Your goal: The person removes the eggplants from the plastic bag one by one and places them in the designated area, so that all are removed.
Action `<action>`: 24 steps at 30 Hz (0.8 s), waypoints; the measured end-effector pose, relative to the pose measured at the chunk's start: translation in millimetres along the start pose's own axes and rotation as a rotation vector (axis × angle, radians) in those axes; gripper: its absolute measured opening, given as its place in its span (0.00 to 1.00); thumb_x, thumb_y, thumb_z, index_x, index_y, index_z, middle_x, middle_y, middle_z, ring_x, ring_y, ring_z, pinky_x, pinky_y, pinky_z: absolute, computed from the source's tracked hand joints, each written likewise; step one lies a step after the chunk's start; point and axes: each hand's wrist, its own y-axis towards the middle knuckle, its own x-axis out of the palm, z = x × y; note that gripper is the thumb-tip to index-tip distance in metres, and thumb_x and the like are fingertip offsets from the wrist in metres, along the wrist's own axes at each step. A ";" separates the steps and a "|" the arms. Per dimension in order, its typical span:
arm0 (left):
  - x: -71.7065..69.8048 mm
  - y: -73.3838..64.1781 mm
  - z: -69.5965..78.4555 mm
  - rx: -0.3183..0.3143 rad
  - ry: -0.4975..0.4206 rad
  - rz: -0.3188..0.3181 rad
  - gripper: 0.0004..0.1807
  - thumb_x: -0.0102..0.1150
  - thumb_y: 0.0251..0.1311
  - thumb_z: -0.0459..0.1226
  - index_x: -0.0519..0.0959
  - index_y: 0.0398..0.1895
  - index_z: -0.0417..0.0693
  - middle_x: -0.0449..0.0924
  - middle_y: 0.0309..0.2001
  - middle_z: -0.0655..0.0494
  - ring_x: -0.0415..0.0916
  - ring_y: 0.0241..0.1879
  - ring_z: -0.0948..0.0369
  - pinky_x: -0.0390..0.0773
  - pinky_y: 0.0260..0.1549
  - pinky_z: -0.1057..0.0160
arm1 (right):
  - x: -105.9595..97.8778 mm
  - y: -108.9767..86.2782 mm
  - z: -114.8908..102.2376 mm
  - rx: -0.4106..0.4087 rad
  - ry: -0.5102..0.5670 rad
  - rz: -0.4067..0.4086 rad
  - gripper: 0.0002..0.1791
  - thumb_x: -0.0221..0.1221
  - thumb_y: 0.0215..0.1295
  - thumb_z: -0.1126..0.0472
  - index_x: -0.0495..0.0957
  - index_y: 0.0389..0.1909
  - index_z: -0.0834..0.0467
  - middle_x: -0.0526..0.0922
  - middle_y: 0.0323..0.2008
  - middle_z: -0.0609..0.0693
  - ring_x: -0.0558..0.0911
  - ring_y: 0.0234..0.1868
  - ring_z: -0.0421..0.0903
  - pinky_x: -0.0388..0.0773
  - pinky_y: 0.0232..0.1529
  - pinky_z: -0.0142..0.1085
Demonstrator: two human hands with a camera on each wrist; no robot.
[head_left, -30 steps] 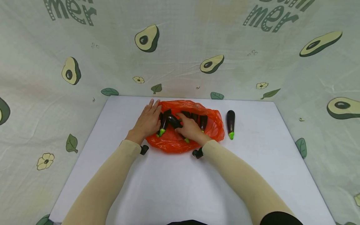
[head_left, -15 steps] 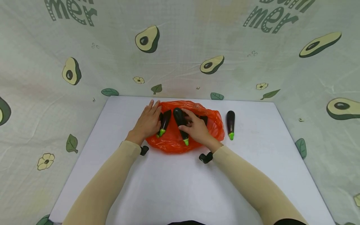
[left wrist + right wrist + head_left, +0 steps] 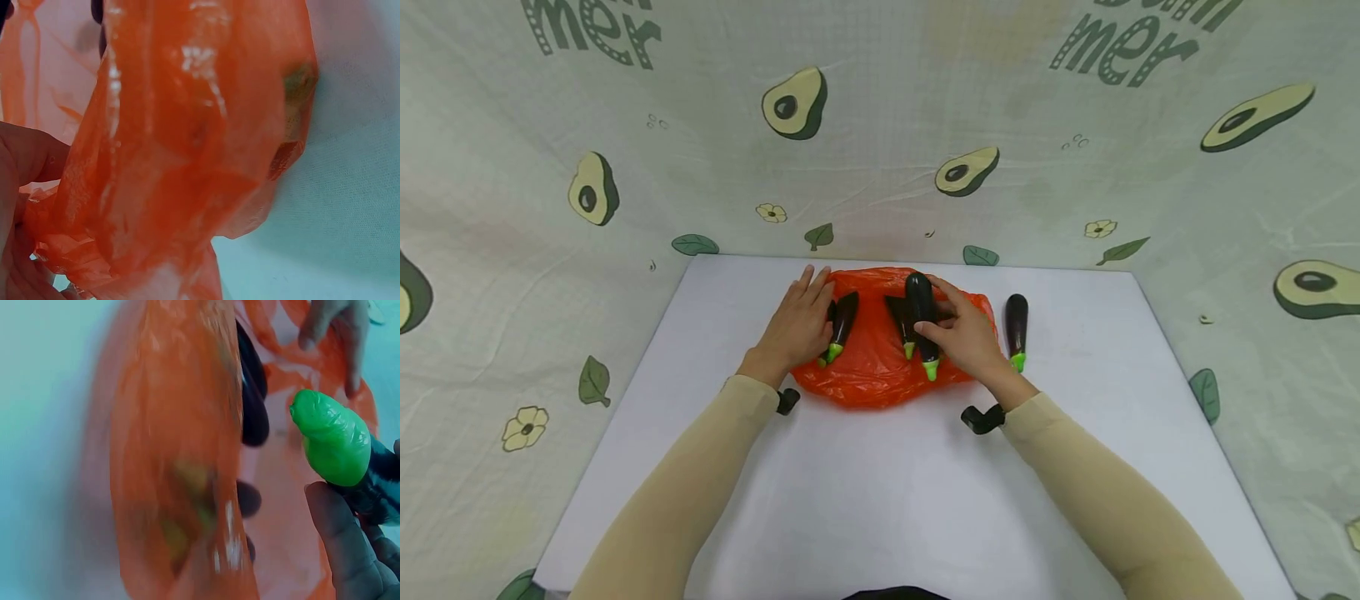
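Two arms (image 3: 685, 483) outstretched, left hand (image 3: 795, 325) straight-fingered against a red bag (image 3: 876, 379), right hand (image 3: 972, 335) grasping an eggplant (image 3: 920, 298)

A pale grey-green fabric backdrop (image 3: 880, 108), printed with yellow-green halved avocados (image 3: 801, 87), spans 9 through 12 to 3 o'clock. A white, flat tabletop (image 3: 865, 492) extends to 6 o'clock.

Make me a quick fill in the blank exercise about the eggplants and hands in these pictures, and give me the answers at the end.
1. The right hand grips an eggplant whose stem end is coloured ____.
2. Beside the plastic bag, a lone eggplant lies on the table, to the person's ____.
3. The left hand is at the bag's ____ side, as the person sees it.

Answers: green; right; left.
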 end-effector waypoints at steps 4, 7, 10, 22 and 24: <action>-0.1 0.7 0.1 0.001 0.003 0.000 0.41 0.59 0.73 0.41 0.54 0.84 0.37 0.41 0.87 0.46 0.32 0.86 0.46 0.44 0.83 0.43 | -16.4 -3.2 3.1 0.011 -0.041 0.037 0.44 0.69 0.70 0.57 0.59 0.83 0.43 0.79 0.68 0.63 0.89 0.55 0.61 0.89 0.48 0.53; 0.2 1.1 0.7 -0.003 0.001 -0.001 0.42 0.59 0.73 0.41 0.54 0.84 0.38 0.41 0.87 0.46 0.31 0.86 0.46 0.43 0.83 0.44 | -28.3 -5.3 6.2 0.017 -0.059 0.058 0.45 0.68 0.71 0.57 0.57 0.84 0.45 0.77 0.69 0.65 0.88 0.56 0.63 0.88 0.48 0.54; 0.4 0.6 0.8 -0.008 -0.001 0.004 0.42 0.59 0.73 0.41 0.53 0.84 0.38 0.41 0.87 0.46 0.31 0.86 0.46 0.43 0.84 0.44 | -39.1 -6.0 10.8 0.011 -0.077 0.083 0.44 0.67 0.72 0.57 0.57 0.84 0.46 0.78 0.67 0.67 0.88 0.55 0.64 0.89 0.46 0.54; 1.5 -0.5 0.6 -0.012 0.002 0.014 0.42 0.59 0.73 0.42 0.53 0.84 0.39 0.41 0.87 0.46 0.31 0.86 0.46 0.44 0.83 0.44 | -79.9 -13.0 27.4 0.050 -0.154 0.183 0.43 0.64 0.74 0.53 0.55 0.85 0.47 0.79 0.65 0.69 0.88 0.51 0.65 0.90 0.35 0.45; 1.3 -0.7 0.6 -0.017 -0.002 0.013 0.42 0.59 0.73 0.42 0.53 0.84 0.39 0.40 0.87 0.47 0.31 0.86 0.46 0.44 0.83 0.43 | -87.4 -13.7 30.2 0.064 -0.146 0.192 0.44 0.64 0.75 0.52 0.54 0.85 0.47 0.78 0.67 0.70 0.88 0.52 0.66 0.90 0.37 0.47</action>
